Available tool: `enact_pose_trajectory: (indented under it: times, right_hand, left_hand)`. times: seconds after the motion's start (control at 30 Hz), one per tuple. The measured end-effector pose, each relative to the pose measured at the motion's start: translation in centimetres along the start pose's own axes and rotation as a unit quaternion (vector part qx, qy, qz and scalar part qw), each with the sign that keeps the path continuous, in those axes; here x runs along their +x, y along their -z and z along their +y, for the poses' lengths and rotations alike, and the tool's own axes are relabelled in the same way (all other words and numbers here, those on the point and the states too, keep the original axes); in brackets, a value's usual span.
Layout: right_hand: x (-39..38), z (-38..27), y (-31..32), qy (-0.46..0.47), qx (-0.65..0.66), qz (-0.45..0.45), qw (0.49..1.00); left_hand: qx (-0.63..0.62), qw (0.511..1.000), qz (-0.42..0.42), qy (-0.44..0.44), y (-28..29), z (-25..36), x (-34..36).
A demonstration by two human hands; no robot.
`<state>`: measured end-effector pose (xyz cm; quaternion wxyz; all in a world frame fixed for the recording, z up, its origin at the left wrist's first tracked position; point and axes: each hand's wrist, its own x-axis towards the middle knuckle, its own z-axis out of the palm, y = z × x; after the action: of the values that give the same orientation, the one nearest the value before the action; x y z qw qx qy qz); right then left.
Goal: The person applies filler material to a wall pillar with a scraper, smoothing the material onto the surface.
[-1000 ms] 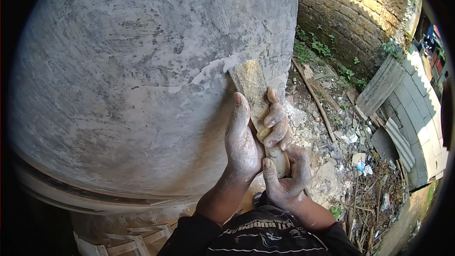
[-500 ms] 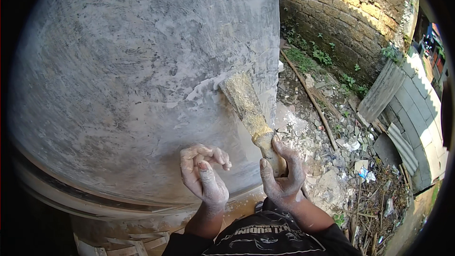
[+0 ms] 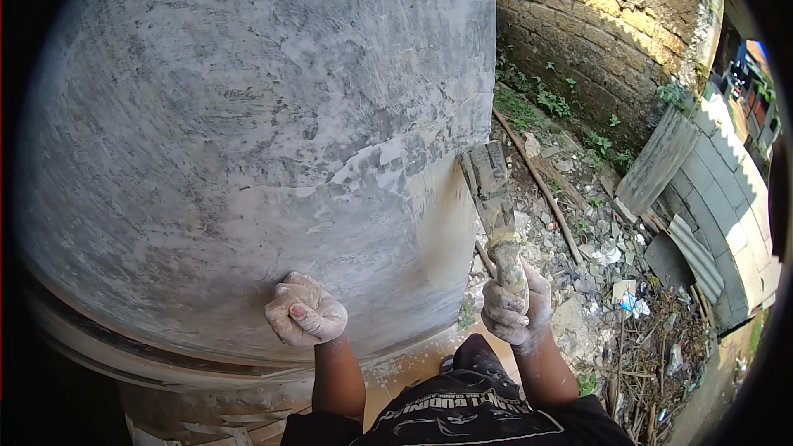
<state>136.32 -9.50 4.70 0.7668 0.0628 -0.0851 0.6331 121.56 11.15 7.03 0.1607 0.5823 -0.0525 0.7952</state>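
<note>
My right hand [image 3: 516,307], white with dust, is wrapped round the handle of a putty knife [image 3: 496,198]. The knife points up and away, its wide, smeared blade close to the right edge of the grey plastered wall [image 3: 248,116]. Whether the blade touches the wall I cannot tell. To the left, my left hand [image 3: 306,310] is closed in a fist in front of the wall's lower part, also coated in white, with nothing showing in it. A smooth, damp-looking beige patch [image 3: 446,219] of filler lies on the wall beside the blade.
Right of the wall, the ground holds rubble [image 3: 570,281], a long wooden pole [image 3: 541,190] and heaped twigs [image 3: 644,372]. An old brick wall [image 3: 578,33] stands behind, with a corrugated sheet [image 3: 698,248] and pale block wall [image 3: 727,190] at the right.
My right hand has moved right with the putty knife, its blade now at the wall's edge and turned to another face. My left hand has shifted left and closed from a loose curl.
</note>
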Motion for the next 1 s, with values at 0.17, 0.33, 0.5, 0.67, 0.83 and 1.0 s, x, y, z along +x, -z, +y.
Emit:
enact_pose_trajectory:
  times: [0.17,0.33,0.5,0.67,0.83,1.0]
  right_hand:
    - [-0.6,-1.4,0.0,0.095,-0.052,-0.030,0.994]
    - [2.2,-2.1,-2.6,0.282,-0.380,0.205,0.857]
    - [4.2,0.4,-3.5,0.267,-0.539,0.246,0.760]
    - [3.0,1.8,-3.9,0.280,-0.564,0.273,0.728]
    - [1.0,2.8,-4.7,0.262,-0.603,0.297,0.692]
    - [-0.9,4.0,-3.3,0.251,-0.620,0.288,0.685]
  left_hand:
    - [0.010,0.999,0.027,-0.030,-0.6,-0.4,-0.2]
    - [0.011,0.998,0.003,-0.054,0.5,-0.1,0.3]
    - [-0.020,0.998,-0.015,-0.055,0.3,-0.9,-0.2]
    - [-0.027,0.996,-0.012,-0.082,0.2,-1.1,-0.5]
    - [-0.027,0.995,-0.008,-0.092,0.0,-1.3,-0.6]
    - [-0.024,0.995,0.003,-0.101,-0.3,-1.4,-0.5]
